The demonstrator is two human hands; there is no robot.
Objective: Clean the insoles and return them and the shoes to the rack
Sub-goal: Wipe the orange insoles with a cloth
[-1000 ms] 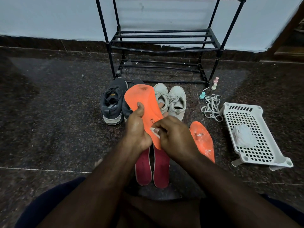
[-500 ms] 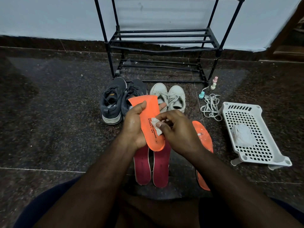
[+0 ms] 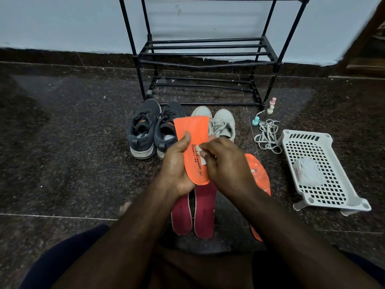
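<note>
**Insole wiped over a speckled stone floor**

Floor: dark polished stone, speckled, thin pale joint lines, scattered white flecks. Pale wall behind, dark skirting along its base. Black metal-tube shoe rack stands against the wall, shelves of parallel bars.

Left hand grips an orange insole at its lower half, thumb curled over the left edge; smooth foam-like surface, black printed lettering, toe end bent back. Right hand pinches a small white wipe against the insole's face, fingers curled.

On the floor: second orange insole, flat, dotted with white residue, partly under the right forearm. Two red insoles lie side by side below the hands, pale-edged. Dark grey mesh sneakers and off-white laced sneakers stand in a row just before the rack.

Right side: tangled pale laces, small pastel bottles, a white perforated plastic tray on short legs holding a crumpled white packet.
</note>
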